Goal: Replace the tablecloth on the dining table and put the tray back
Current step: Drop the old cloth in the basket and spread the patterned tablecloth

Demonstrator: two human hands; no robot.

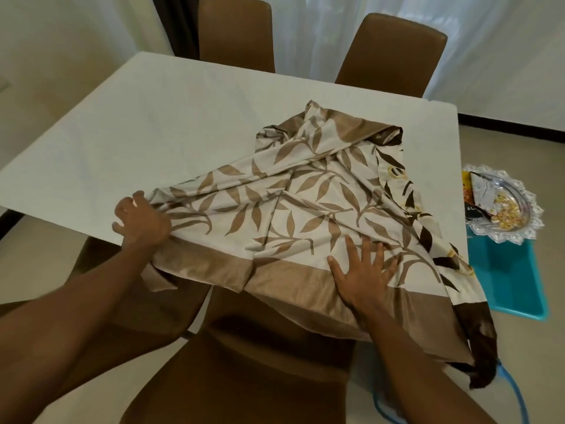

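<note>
— At the near-left edge of the table (153,133), what is the left hand (142,223) doing?

— Its fingers are curled into a bunch of the leaf-print tablecloth (305,203) and grip it. I think it pulls this corner outward to open the folds. The cloth is only half spread, and folded layers lie beyond the fingertips toward the far right corner.

— And the right hand (363,273)?

— It lies to the right of the left fingers, flat on the cloth just above the brown border. The fingers are straight and spread, and they hold nothing. In my judgement it presses the cloth down so that it does not slide while the other hand pulls. Behind its wrist the border hangs over the table edge, above a brown chair (244,362).

— Where is the tray?

— The clear tray (534,211) with the lacy rim is well apart to the right of the right fingertips, off the table and lower. It stands on a turquoise plastic tub (513,286). In the tray I see snack packets and small yellow pieces, but what they are exactly I cannot tell. Whether the tub holds anything I cannot see. I suppose the tray is kept there until the cloth lies flat.
</note>
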